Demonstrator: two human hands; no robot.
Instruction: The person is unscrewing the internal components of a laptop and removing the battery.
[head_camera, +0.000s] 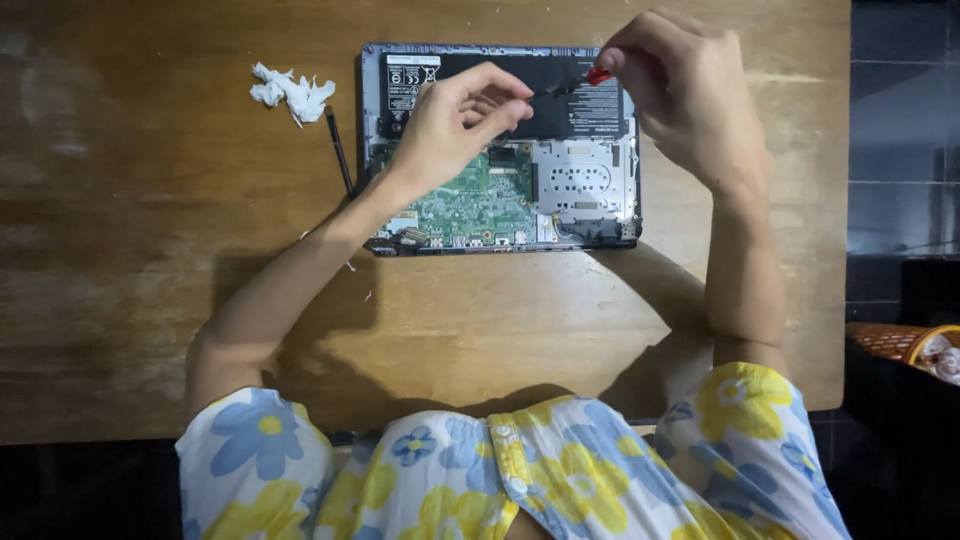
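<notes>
An opened laptop (590, 190) lies on the wooden table (150, 280) with its back cover off, showing a green circuit board (470, 205), a black battery and a silver drive cage. My right hand (680, 85) pinches a small screwdriver with a red handle (598, 75), its dark shaft angled down-left over the battery. My left hand (455, 120) hovers over the laptop's upper left, fingertips pinched together near the screwdriver's tip; whether they touch it is unclear.
A crumpled white tissue (290, 93) lies left of the laptop. A thin black stick-like tool (340, 150) rests beside the laptop's left edge. An orange woven basket (905, 340) sits off the table at the right. Dark tiled floor lies beyond the table's right edge.
</notes>
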